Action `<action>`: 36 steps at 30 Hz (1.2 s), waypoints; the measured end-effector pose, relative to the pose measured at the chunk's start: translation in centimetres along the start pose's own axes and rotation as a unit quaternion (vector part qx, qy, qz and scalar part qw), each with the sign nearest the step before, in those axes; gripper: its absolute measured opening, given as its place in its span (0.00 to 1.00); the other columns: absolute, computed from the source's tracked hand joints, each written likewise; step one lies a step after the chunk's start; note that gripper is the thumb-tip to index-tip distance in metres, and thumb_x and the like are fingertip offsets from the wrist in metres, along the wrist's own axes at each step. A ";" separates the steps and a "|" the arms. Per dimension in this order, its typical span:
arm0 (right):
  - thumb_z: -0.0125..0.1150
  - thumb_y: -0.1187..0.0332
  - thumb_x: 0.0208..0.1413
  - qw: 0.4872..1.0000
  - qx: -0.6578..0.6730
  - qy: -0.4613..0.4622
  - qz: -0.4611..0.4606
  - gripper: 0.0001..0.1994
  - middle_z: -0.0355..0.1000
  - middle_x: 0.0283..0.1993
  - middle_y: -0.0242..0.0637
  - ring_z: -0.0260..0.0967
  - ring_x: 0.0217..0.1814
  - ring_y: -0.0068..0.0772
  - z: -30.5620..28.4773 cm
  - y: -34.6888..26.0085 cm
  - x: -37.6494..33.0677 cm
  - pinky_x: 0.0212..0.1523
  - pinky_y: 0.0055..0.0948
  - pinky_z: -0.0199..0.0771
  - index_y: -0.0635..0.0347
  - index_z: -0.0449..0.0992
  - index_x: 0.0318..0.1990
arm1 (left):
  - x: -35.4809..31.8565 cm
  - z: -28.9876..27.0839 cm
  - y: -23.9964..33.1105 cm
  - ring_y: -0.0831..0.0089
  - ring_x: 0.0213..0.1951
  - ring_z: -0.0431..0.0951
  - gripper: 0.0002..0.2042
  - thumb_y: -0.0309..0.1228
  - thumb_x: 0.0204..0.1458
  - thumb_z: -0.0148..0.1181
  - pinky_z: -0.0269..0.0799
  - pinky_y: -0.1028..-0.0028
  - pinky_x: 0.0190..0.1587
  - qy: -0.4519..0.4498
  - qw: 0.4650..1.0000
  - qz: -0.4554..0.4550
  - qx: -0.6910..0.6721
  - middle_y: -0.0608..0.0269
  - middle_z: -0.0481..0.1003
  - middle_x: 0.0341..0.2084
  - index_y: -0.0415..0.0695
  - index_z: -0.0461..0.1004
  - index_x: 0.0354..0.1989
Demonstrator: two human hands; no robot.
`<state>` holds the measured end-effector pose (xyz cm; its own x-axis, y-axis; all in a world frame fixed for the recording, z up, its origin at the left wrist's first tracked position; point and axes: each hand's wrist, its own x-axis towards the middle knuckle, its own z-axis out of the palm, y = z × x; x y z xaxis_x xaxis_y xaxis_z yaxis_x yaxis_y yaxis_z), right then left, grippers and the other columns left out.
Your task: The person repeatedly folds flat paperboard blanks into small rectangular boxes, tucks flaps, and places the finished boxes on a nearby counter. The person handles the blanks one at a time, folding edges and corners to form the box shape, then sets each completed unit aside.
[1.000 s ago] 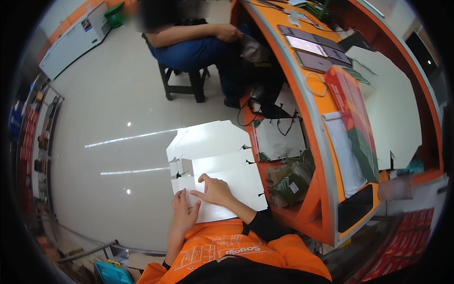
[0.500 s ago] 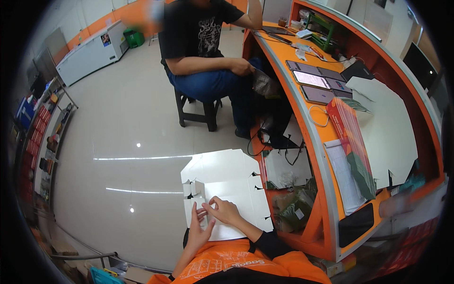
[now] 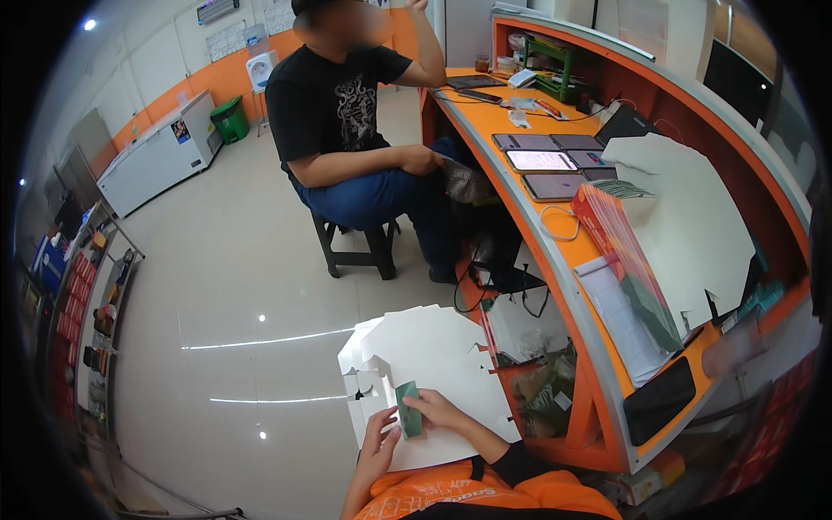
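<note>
Seated person's face [image 3: 340, 19] blurred, head cut by top edge. Green card [image 3: 409, 409] partly covered by right hand [image 3: 433, 407]. Own forearms cut off at bottom edge.

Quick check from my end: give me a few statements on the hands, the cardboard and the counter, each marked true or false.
1. The right hand touches a small green piece. True.
2. The white die-cut cardboard sheet lies on the orange counter. False: it rests over the person's lap.
3. The left hand rests at the sheet's near edge. True.
4. The stool is unoccupied. False: a person in a black shirt sits on it.
</note>
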<state>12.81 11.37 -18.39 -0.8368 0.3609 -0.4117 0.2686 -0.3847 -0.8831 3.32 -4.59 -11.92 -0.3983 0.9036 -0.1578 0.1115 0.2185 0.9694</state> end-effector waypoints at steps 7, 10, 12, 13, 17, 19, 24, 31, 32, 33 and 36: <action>0.52 0.63 0.59 0.968 0.121 0.127 -0.177 0.14 0.73 0.33 0.31 0.69 0.27 0.15 -2.3 -5.0 -2.5 0.22 0.17 0.67 0.65 0.72 0.44 | -1.1 -1.0 5.6 0.58 0.65 0.48 0.28 0.31 0.59 0.44 0.50 0.63 0.62 -0.112 0.988 0.071 0.074 0.52 0.48 0.64 0.37 0.41 0.65; 0.53 0.63 0.58 0.968 0.048 0.169 -0.177 0.13 0.73 0.31 0.30 0.68 0.24 0.14 -2.9 -6.8 -3.5 0.20 0.14 0.65 0.65 0.73 0.43 | -0.1 0.1 5.7 0.58 0.65 0.49 0.28 0.26 0.58 0.42 0.48 0.64 0.63 -0.152 0.980 0.124 0.026 0.49 0.46 0.65 0.37 0.42 0.65; 0.54 0.63 0.57 0.967 0.054 0.179 -0.174 0.12 0.73 0.29 0.30 0.67 0.22 0.14 -2.4 -8.1 -4.8 0.17 0.14 0.63 0.64 0.74 0.39 | 0.5 1.3 6.0 0.57 0.64 0.52 0.25 0.24 0.58 0.41 0.49 0.65 0.63 -0.131 0.975 0.165 0.063 0.48 0.48 0.64 0.38 0.46 0.64; 0.55 0.64 0.57 0.964 0.062 0.183 -0.182 0.11 0.73 0.29 0.30 0.67 0.22 0.14 -2.4 -8.3 -5.1 0.17 0.14 0.63 0.64 0.74 0.39 | 0.8 2.0 6.2 0.57 0.64 0.53 0.24 0.24 0.58 0.40 0.50 0.65 0.63 -0.105 0.971 0.193 0.095 0.47 0.49 0.64 0.38 0.49 0.64; 0.55 0.65 0.57 0.956 0.079 0.208 -0.190 0.10 0.73 0.30 0.31 0.68 0.23 0.16 -2.1 -7.9 -5.7 0.18 0.15 0.66 0.64 0.72 0.38 | 1.8 3.7 5.6 0.54 0.60 0.60 0.18 0.24 0.58 0.39 0.55 0.65 0.60 -0.002 0.963 0.250 0.104 0.45 0.58 0.59 0.37 0.60 0.57; 0.54 0.65 0.58 0.952 0.112 0.208 -0.194 0.10 0.72 0.30 0.33 0.70 0.24 0.19 -1.6 -8.5 -6.2 0.20 0.16 0.69 0.64 0.71 0.37 | 2.4 4.0 5.1 0.52 0.58 0.64 0.16 0.24 0.58 0.39 0.59 0.66 0.58 0.024 0.963 0.260 0.067 0.45 0.61 0.57 0.37 0.62 0.54; 0.52 0.66 0.59 0.943 0.148 0.220 -0.199 0.10 0.72 0.33 0.35 0.72 0.27 0.22 -0.8 -9.0 -6.5 0.22 0.20 0.73 0.64 0.69 0.38 | 3.4 3.9 6.2 0.51 0.56 0.66 0.14 0.21 0.56 0.39 0.61 0.66 0.57 0.037 0.965 0.246 0.079 0.44 0.64 0.55 0.37 0.65 0.50; 0.50 0.65 0.60 0.929 0.075 0.256 -0.258 0.12 0.72 0.31 0.35 0.71 0.28 0.20 -0.7 -6.4 -4.8 0.24 0.22 0.70 0.68 0.70 0.36 | 4.4 4.1 6.3 0.51 0.54 0.68 0.18 0.20 0.54 0.43 0.62 0.65 0.55 0.039 0.953 0.268 0.135 0.45 0.62 0.57 0.40 0.67 0.54; 0.50 0.65 0.60 0.923 0.058 0.264 -0.274 0.12 0.72 0.30 0.35 0.71 0.28 0.20 -0.6 -6.4 -4.8 0.25 0.22 0.69 0.68 0.70 0.35 | 4.4 4.2 6.4 0.51 0.54 0.68 0.19 0.20 0.54 0.44 0.63 0.65 0.55 0.043 0.953 0.268 0.136 0.45 0.62 0.57 0.41 0.66 0.55; 0.50 0.65 0.60 0.928 0.041 0.267 -0.255 0.12 0.72 0.30 0.34 0.71 0.29 0.20 -0.4 -6.4 -5.0 0.26 0.22 0.70 0.68 0.70 0.35 | 4.4 4.3 6.4 0.51 0.53 0.68 0.20 0.21 0.54 0.44 0.63 0.65 0.54 0.048 0.952 0.268 0.138 0.44 0.61 0.58 0.41 0.65 0.57; 0.50 0.66 0.60 0.929 -0.037 0.291 -0.225 0.11 0.71 0.28 0.37 0.71 0.29 0.25 0.6 -7.4 -6.3 0.27 0.25 0.70 0.67 0.69 0.32 | 4.3 4.4 6.2 0.55 0.52 0.70 0.24 0.24 0.52 0.51 0.67 0.67 0.51 0.072 0.955 0.240 0.160 0.43 0.60 0.58 0.42 0.61 0.60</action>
<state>15.83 11.41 -9.15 -0.4774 0.8782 -0.0293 0.0035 -0.0315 -0.9995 6.32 2.31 -7.38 -0.3496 0.8729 0.3403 0.5768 -0.0857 0.8124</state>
